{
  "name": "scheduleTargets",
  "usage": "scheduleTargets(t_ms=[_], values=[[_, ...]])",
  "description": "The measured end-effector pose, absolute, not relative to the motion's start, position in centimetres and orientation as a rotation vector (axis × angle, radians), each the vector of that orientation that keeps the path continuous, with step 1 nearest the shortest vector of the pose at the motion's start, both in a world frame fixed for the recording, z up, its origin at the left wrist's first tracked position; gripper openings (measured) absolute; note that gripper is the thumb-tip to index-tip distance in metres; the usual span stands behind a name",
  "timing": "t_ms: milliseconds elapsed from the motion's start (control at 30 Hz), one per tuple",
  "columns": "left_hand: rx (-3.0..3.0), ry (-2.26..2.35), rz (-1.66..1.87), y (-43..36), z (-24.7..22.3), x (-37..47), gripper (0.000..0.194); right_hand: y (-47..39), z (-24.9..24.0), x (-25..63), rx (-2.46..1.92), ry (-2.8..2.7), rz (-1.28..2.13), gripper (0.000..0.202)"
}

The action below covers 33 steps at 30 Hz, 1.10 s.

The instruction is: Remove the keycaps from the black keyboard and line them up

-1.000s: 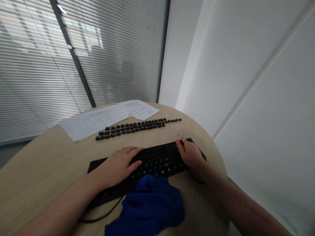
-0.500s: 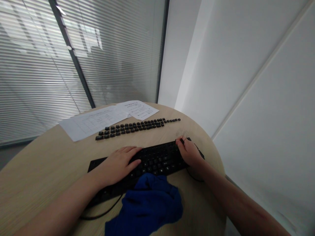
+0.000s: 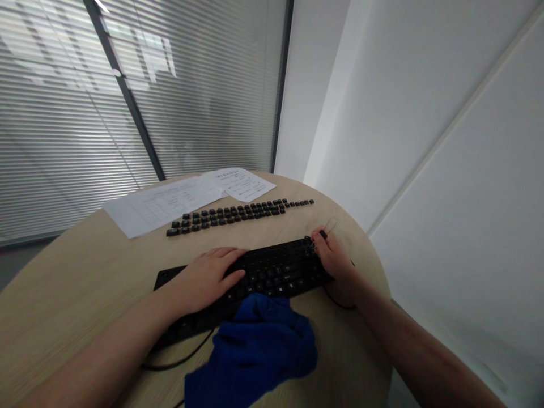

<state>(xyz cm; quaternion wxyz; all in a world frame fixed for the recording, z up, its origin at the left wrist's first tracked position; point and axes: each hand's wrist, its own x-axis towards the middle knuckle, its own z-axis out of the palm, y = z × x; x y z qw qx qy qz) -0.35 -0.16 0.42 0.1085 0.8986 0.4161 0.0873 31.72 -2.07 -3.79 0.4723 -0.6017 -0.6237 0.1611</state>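
Observation:
A black keyboard (image 3: 272, 266) lies at a slant on the table. My left hand (image 3: 208, 279) rests flat on its left part, fingers loosely spread and thumb apart. Above the keyboard's far right corner, my right hand (image 3: 334, 258) is closed on a wire keycap puller (image 3: 323, 234). A thin wire loop sticks up beyond the fingers, and more wire shows low at the keyboard's edge. Whether a keycap is caught in that lower wire is too small to tell. Behind the keyboard, loose black keycaps (image 3: 229, 213) stand in rows.
A crumpled blue cloth (image 3: 259, 354) lies against the keyboard's near side. Printed paper sheets (image 3: 170, 203) are spread at the back of the round wooden table (image 3: 85, 283). The keyboard's cable (image 3: 178, 361) curves out at the near left. Blinds and a white wall stand behind.
My right hand has lifted slightly and turned, so the puller's black grip and upper wire loop show more clearly. My left hand stays on the keyboard. The view has shifted a little.

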Motion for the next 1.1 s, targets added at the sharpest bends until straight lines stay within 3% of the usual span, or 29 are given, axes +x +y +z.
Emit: scheduleTargets(t_ms=[1100], values=[[2.644,1.239,0.249,0.1,0.0,-0.5,0.056,-2.7,-2.1,30.8,-1.724,-1.794,0.221,0.027]])
